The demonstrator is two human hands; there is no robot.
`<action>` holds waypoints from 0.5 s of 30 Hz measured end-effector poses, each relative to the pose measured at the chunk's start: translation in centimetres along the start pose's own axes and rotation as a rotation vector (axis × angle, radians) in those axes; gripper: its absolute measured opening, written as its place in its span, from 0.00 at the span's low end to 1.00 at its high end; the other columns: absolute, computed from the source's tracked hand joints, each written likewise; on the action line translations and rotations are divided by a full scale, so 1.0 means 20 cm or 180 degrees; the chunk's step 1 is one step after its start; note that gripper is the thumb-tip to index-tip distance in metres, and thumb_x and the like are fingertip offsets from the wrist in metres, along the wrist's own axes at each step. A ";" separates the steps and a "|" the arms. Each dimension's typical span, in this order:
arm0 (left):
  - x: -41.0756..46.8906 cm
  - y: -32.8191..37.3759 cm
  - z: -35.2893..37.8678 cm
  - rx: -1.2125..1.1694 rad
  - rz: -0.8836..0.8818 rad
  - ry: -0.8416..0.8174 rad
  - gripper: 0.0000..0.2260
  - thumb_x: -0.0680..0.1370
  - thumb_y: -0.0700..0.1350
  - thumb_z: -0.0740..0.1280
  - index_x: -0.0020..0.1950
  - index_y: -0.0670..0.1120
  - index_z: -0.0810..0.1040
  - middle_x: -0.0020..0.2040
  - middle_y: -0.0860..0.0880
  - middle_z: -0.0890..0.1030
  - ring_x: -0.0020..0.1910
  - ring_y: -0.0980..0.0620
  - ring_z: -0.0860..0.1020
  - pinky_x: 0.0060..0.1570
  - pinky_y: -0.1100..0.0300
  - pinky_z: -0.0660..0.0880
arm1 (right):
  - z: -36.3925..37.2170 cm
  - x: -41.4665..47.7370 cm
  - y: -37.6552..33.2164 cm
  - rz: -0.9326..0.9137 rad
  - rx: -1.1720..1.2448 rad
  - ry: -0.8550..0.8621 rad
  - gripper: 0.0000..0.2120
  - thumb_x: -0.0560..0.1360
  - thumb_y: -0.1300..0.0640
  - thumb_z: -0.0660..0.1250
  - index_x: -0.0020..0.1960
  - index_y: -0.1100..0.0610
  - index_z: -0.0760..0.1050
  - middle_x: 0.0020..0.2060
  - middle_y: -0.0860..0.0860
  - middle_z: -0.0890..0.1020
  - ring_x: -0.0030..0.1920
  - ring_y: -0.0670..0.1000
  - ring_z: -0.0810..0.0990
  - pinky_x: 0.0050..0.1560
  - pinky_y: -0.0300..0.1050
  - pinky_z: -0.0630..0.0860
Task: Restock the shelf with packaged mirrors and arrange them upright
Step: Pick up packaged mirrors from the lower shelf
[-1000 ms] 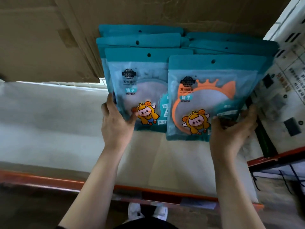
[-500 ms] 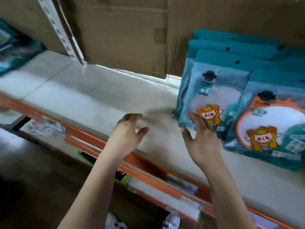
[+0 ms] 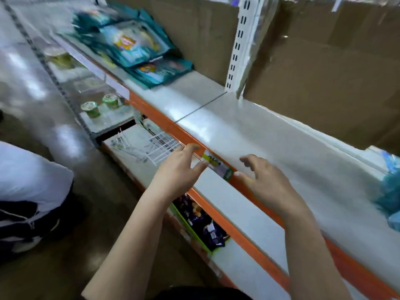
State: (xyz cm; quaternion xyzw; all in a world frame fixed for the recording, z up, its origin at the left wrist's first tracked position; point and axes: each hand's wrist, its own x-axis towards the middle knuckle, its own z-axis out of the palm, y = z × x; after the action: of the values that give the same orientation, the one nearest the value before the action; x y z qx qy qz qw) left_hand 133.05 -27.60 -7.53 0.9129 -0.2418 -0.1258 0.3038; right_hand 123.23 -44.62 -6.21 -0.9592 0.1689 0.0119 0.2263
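Hands first: my feed shows the left hand [image 3: 180,169] and the right hand [image 3: 267,185] both empty, with fingers loosely spread and gripping nothing. The left hand hovers in front of the orange front rail [image 3: 173,126] of the flat white shelf board [image 3: 270,144]. Its fingertips are near a green and white price label [image 3: 217,165] fixed to that rail. The right hand hangs just above the board's front edge, beside the same label. Task items: a stack of teal plastic mirror packs [image 3: 134,46] sits at the far left end of the board, well apart from both hands. The packs lie flat or tilted on one another, not upright, and motion blur hides their print. More teal packaging [image 3: 389,195] shows at the right border of the view, on the same board; I cannot tell how it stands. Behind the board stand brown cardboard boxes [image 3: 324,72]; their contents are not visible. A white slotted metal upright [image 3: 238,44] rises between them. Below the board, a green-rimmed tray [image 3: 190,229] holds dark purple packets [image 3: 205,224] packed close together. Farther left, on a lower level, sit two small cups with green lids [image 3: 92,109], with a white wire rack [image 3: 162,144] near them. At the left edge a person in a white shirt [image 3: 28,176] is partly in view, low by the glossy floor [image 3: 54,135].
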 end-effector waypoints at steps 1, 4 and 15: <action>-0.01 -0.07 -0.06 -0.0048 -0.0021 0.0091 0.23 0.79 0.55 0.61 0.72 0.49 0.64 0.70 0.48 0.69 0.66 0.49 0.69 0.61 0.57 0.66 | 0.03 0.04 -0.08 -0.0033 0.0011 0.0011 0.20 0.78 0.46 0.61 0.68 0.51 0.67 0.65 0.50 0.73 0.64 0.52 0.72 0.61 0.49 0.70; -0.05 -0.28 -0.23 -0.0128 -0.0172 0.0283 0.22 0.79 0.55 0.61 0.72 0.50 0.64 0.69 0.49 0.69 0.67 0.51 0.69 0.63 0.56 0.66 | 0.13 0.17 -0.33 -0.0175 0.0011 -0.0074 0.19 0.78 0.46 0.61 0.66 0.50 0.68 0.63 0.49 0.75 0.62 0.51 0.73 0.59 0.48 0.71; -0.01 -0.88 -0.60 -0.0220 -0.0882 0.0692 0.21 0.79 0.55 0.61 0.70 0.50 0.66 0.66 0.48 0.72 0.61 0.49 0.73 0.62 0.53 0.69 | 0.42 0.62 -0.97 -0.0795 0.0025 -0.0284 0.17 0.78 0.45 0.61 0.65 0.49 0.70 0.62 0.47 0.76 0.61 0.48 0.74 0.59 0.48 0.72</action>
State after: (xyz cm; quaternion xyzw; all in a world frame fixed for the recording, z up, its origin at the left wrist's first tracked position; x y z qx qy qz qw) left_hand 143.75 -9.30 -8.96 0.9347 -0.0749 -0.0752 0.3391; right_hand 141.85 -28.57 -6.52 -0.9704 0.0379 0.0257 0.2370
